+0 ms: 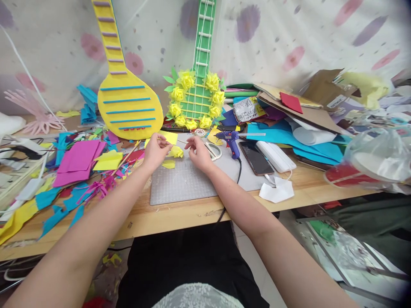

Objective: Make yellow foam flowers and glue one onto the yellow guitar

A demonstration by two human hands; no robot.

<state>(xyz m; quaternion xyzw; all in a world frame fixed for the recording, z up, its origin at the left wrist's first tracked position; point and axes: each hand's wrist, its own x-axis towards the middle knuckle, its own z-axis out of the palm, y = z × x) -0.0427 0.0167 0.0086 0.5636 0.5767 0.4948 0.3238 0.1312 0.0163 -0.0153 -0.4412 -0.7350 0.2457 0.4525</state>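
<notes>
My left hand [156,150] is over the left part of a grey cutting mat [183,188], its fingertips drawn together in a pinch. What they hold, if anything, is too small to make out. Across from it, my right hand [199,155] has curled fingers and the thumb close to the index finger; any thing in them is likewise unclear. A thin line shows between the two hands. Just below it, a yellow paper flower [176,152] lies between the hands. Nearby are a yellow paper piece [168,164] and a yellow sheet [169,137]. White-handled scissors [214,151] lie beside my right hand.
A purple glue gun [231,141], a phone [256,157] and a white power bank [275,155] lie at right. Behind stand a yellow paper guitar [130,100] and a green one [202,96] ringed with yellow flowers. Paper scraps [77,160] cover the left; a covered cup [349,171] stands far right.
</notes>
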